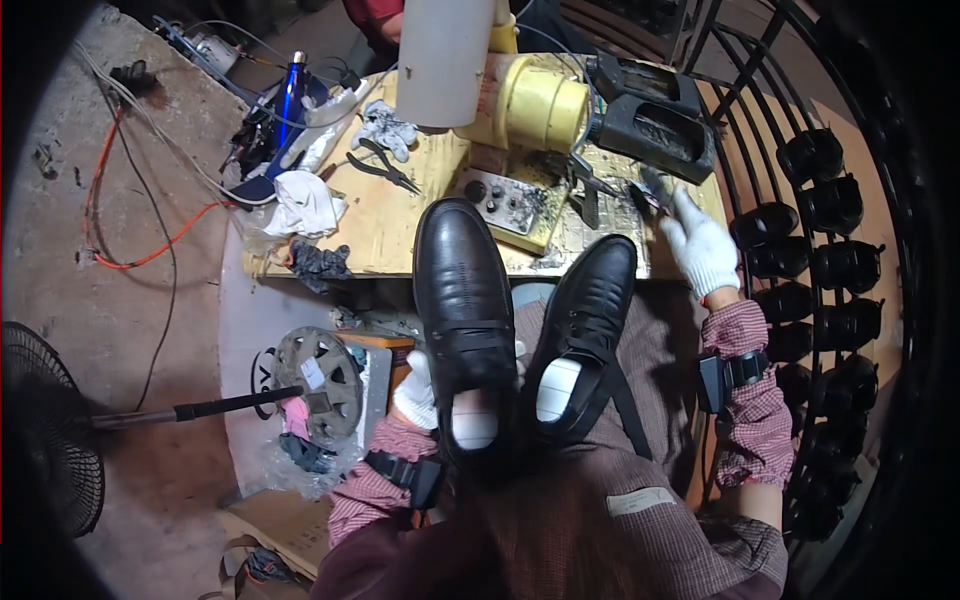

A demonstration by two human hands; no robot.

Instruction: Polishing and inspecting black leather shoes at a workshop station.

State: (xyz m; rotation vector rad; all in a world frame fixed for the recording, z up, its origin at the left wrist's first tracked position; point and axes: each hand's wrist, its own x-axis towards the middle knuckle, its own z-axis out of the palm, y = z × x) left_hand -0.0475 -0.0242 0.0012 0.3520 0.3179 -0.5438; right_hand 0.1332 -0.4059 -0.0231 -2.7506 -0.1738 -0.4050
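Observation:
A pair of black leather lace-up shoes is in front of me, toes pointing away: the left shoe [463, 280] and the right shoe [592, 300]. Pale insoles show inside both. My left hand [415, 392], in a white glove, grips the left shoe from beneath; a bit of white glove shows between the two shoes, and most fingers are hidden. My right hand [702, 245], also white-gloved, reaches to the worktable's right side. Its fingers close at a small dark item [652, 190] that I cannot make out.
On the wooden worktable [400, 235] are black-handled pliers [385, 168], a control box with knobs [500, 205], a yellow machine [535, 100] and black trays [655, 135]. A rack of black shoes [780, 255] stands right, a fan [45, 430] left. Another person's sleeve [375, 12] shows beyond.

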